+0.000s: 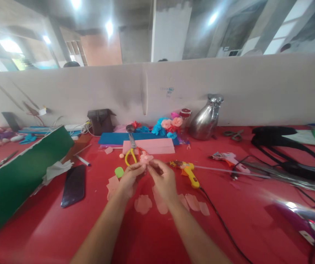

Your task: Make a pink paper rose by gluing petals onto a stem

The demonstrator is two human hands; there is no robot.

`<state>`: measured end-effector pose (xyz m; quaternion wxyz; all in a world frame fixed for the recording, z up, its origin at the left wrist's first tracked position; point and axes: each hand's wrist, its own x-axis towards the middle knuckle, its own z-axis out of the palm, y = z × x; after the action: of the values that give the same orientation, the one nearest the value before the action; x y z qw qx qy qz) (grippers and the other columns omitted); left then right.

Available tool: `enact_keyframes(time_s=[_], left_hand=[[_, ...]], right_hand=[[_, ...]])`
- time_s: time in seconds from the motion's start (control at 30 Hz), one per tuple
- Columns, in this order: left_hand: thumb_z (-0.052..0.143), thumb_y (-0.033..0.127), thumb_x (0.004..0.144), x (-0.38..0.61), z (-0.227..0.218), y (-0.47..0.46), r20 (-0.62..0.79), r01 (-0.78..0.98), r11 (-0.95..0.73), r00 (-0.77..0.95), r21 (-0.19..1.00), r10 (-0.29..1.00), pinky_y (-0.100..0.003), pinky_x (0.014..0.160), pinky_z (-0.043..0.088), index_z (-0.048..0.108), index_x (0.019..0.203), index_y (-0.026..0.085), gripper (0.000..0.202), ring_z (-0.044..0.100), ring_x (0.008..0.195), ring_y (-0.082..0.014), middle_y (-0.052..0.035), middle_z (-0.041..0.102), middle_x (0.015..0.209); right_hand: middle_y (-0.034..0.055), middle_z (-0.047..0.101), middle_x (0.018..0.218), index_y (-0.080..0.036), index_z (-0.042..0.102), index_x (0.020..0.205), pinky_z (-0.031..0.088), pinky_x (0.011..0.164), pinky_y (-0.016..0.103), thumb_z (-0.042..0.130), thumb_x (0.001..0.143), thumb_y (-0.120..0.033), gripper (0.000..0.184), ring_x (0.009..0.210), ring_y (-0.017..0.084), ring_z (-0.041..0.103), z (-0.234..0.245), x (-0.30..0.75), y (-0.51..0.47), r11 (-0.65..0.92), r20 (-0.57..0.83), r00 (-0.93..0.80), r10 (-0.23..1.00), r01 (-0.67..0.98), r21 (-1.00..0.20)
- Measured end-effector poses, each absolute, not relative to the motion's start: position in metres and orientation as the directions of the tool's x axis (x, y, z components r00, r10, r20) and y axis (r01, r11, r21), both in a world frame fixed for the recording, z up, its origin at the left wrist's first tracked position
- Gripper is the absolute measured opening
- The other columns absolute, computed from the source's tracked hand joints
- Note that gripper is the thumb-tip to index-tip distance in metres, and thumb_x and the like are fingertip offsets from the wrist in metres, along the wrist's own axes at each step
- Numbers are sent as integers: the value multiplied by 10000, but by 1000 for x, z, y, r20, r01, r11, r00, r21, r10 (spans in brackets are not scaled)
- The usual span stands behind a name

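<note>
Between my fingertips is a small pink paper flower [146, 157], raised above the red table. My left hand [132, 176] pinches it from the left, and my right hand [163, 179] grips its base from the right. Cut pink petals [143, 204] lie flat on the table below my hands, with more pink pieces [113, 185] by my left wrist. Just behind the flower rest scissors with yellow and red handles [131, 156], partly covered by it. A yellow hot glue gun [189, 174] lies to the right of my right hand, a glue stick in its back.
Folded pink paper [160, 146] lies on a blue sheet [110, 138]. Finished paper flowers [171, 126] and a steel jug [207, 119] stand behind. A phone [74, 185] and a green board [22, 183] are at left. A second glue gun [230, 160] and a black cord [220, 220] are at right.
</note>
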<state>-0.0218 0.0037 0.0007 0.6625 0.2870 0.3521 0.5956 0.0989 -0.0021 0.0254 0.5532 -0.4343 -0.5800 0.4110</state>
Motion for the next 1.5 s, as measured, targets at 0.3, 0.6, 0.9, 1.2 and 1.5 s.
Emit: enact_keyframes(time_s=[0.3,0.6,0.9,1.2,1.5], left_hand=[[688,294,695,-22,4,3,122,-419,-139,-68,897,990,-299,899,394,699,922,211,243,590,945,-176,-41,691,936],[654,288,725,-29,9,3,208,-285,-200,-2,937,978,-274,808,419,698,875,203,178,577,837,-155,-21,677,856],[656,318,719,-25,6,3,195,-296,-192,-21,936,981,-288,797,422,691,871,189,202,574,837,-173,-48,671,881],[638,321,737,-27,5,2,206,-265,-191,31,945,978,-292,790,415,687,884,187,204,567,828,-176,-39,664,844],[615,296,758,-34,21,-4,303,-73,-294,212,953,929,-263,729,402,690,799,180,144,529,837,-186,-61,603,854]], right_hand=[[19,668,895,-214,654,905,438,758,294,538,713,-159,231,837,185,585,27,100,-3,283,290,-127,949,-70,-957],[21,617,733,-192,653,739,403,652,261,579,757,-349,175,713,149,531,29,106,2,32,101,-177,979,-354,-935],[-20,560,617,-184,621,655,365,617,242,610,720,-299,133,615,115,480,33,105,1,-7,70,-185,980,-384,-923],[-16,559,641,-191,590,669,375,597,238,553,783,-358,206,618,120,488,33,106,1,14,90,-158,983,-429,-903],[-16,504,596,-192,545,595,400,601,245,560,767,-372,249,608,127,469,37,112,0,70,142,-218,966,-310,-948]])
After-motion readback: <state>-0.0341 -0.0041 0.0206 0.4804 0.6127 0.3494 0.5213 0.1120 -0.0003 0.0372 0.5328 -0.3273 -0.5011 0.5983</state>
